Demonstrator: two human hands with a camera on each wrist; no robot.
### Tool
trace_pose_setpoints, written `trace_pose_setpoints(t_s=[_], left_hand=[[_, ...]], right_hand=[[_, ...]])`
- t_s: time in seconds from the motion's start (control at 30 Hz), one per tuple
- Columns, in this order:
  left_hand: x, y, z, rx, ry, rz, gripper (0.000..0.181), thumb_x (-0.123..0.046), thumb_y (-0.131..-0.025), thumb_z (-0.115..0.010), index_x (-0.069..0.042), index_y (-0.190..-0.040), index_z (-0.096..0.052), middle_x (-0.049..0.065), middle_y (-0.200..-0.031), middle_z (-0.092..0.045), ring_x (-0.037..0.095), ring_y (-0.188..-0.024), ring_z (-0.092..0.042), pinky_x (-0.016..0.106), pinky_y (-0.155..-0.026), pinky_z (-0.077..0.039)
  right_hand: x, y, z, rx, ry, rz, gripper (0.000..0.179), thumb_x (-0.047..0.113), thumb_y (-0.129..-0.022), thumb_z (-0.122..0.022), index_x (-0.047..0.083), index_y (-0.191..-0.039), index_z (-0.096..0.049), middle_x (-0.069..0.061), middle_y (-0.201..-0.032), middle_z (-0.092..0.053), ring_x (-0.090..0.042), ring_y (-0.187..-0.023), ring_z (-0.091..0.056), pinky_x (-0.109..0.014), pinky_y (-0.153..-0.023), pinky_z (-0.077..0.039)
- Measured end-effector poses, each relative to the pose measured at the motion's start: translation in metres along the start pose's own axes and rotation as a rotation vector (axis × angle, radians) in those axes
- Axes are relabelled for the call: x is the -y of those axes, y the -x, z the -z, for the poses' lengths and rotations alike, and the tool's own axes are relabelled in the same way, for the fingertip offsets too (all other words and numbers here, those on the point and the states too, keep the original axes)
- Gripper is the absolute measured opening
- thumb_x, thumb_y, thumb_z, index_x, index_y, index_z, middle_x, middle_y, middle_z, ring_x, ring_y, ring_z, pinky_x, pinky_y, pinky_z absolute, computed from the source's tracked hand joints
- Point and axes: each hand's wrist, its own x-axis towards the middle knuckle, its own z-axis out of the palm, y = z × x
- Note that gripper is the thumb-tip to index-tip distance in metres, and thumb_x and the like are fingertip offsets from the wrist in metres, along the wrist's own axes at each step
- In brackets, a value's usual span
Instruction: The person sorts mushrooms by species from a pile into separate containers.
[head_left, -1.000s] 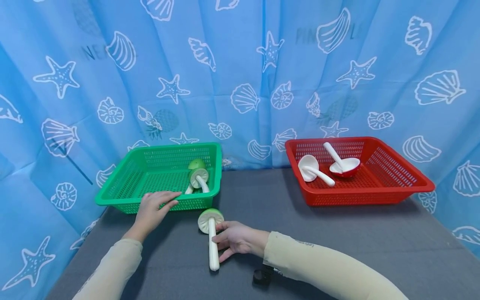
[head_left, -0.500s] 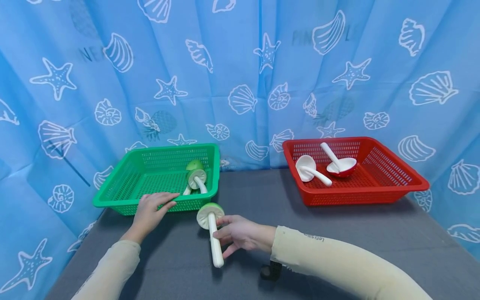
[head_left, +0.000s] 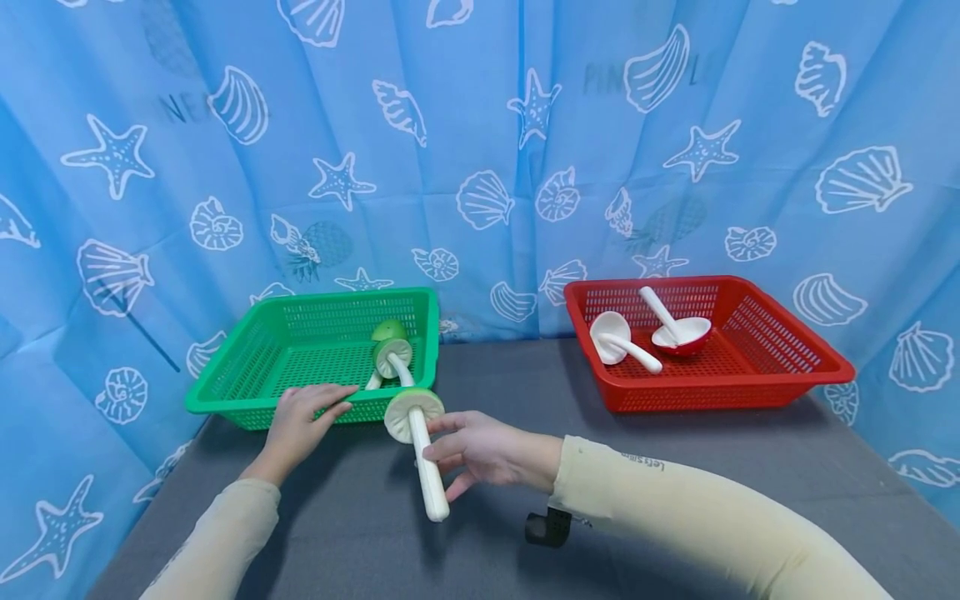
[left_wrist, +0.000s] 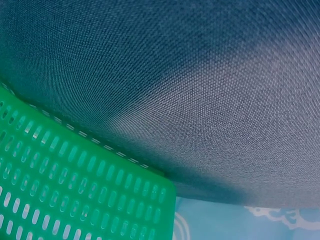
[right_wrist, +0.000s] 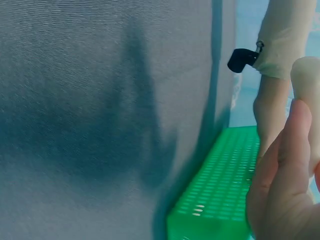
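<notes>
My right hand pinches the white stem of a green-capped toy mushroom between thumb and fingers. Its pale, ribbed underside faces me, with the cap overlapping the near right corner of the green basket in the head view. The stem slants down toward me above the dark table. At the right of the right wrist view, the stem's end rises past my fingers. My left hand rests at that basket's near rim, fingers fairly straight. Two more green-capped mushrooms lie inside, at the basket's right end.
A red basket stands at the right, holding a toy mushroom with a white underside and a red-capped one. Behind both baskets hangs a blue shell-patterned curtain. Dark grey cloth covers the table.
My right hand has lifted the mushroom off the table, bringing its cap up toward the green basket's near right corner. My left hand has stayed at the rim.
</notes>
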Motion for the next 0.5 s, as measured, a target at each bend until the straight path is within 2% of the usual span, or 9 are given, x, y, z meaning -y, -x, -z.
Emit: trace_pose_setpoints(t_s=[0.23,0.5], left_hand=[[0.001,0.000,0.000,-0.008,0.002,-0.009,0.032,-0.006,-0.084,-0.074,-0.010,-0.116,-0.073,0.010,-0.107,-0.071,0.033,-0.101,-0.064,0.056,-0.085,-0.036],[-0.001,0.000,0.001,-0.014,-0.008,-0.019,0.033,-0.007,-0.083,-0.074,-0.010,-0.116,-0.073,0.010,-0.107,-0.071,0.033,-0.100,-0.064,0.054,-0.083,-0.036]], right_hand=[[0.018,0.001,-0.001,0.014,0.018,0.033,0.049,0.004,-0.098,-0.054,-0.003,-0.144,-0.039,-0.018,-0.116,-0.060,-0.021,-0.091,-0.063,-0.029,-0.055,-0.055],[0.038,-0.006,-0.002,-0.020,0.028,0.061,0.051,0.005,-0.098,-0.054,0.000,-0.147,-0.039,-0.019,-0.123,-0.057,-0.022,-0.093,-0.063,-0.031,-0.055,-0.055]])
